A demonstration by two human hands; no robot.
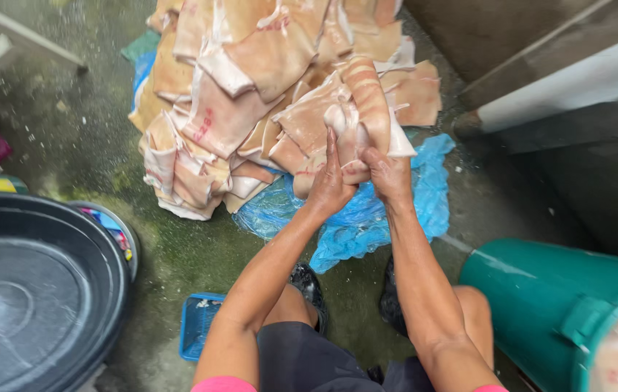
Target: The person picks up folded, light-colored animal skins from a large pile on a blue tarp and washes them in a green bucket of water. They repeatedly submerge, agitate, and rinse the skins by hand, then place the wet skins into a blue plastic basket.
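Observation:
A big pile of raw pork skin slabs (251, 80) lies on a blue plastic sheet (367, 218) on the concrete floor. Both hands reach forward to the near right of the pile. My left hand (329, 185) and my right hand (389, 174) grip one rolled slab of pork skin (363, 109) from either side, fingers wrapped on its lower end. The slab stands tilted up against the pile. My bare forearms run down to my knees at the bottom of the view.
A large black tub (33, 290) sits at the lower left, with a small blue basket (198, 323) beside my knee. A green bin (556, 305) lies on its side at the lower right. A concrete step and white wall (563, 80) stand to the right.

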